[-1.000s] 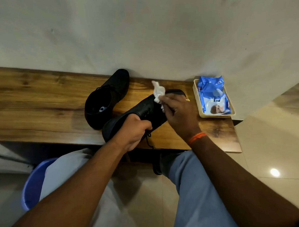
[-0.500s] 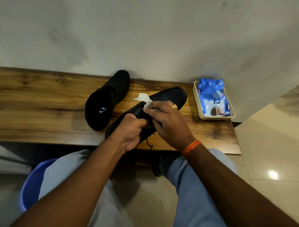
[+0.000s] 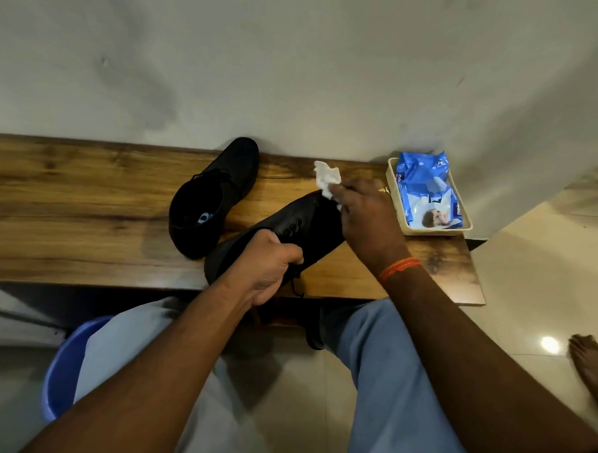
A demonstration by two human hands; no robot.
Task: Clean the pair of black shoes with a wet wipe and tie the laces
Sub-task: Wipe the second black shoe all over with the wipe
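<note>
Over the near edge of the wooden table [image 3: 85,217], the held black shoe [image 3: 304,226] lay tilted on its side, toe pointing away toward the wall, heel end nearest the person. Left hand [image 3: 268,269] gripped the heel and collar, fingers curled round the opening; a loose lace end [image 3: 296,288] dangled just below that hand. Right hand [image 3: 366,219] lay over the toe end, fingers pinching a crumpled white wet wipe [image 3: 327,178] against the upper, part of the wipe sticking up beyond the fingertips. Orange thread band [image 3: 398,268] sat on the right wrist. Second black shoe [image 3: 213,198] stood on the table just left of the held one, toe close to the wall, opening facing up, laces not clearly readable. Right of the right hand, a shallow cream tray [image 3: 392,182] sat at the table's far right corner, holding a blue wipes packet [image 3: 426,190]. Below the table edge: the person's knees in pale trousers [image 3: 386,384], a blue bucket [image 3: 61,370] on the floor at left, a bare foot [image 3: 589,365] on the glossy tiles at far right.
</note>
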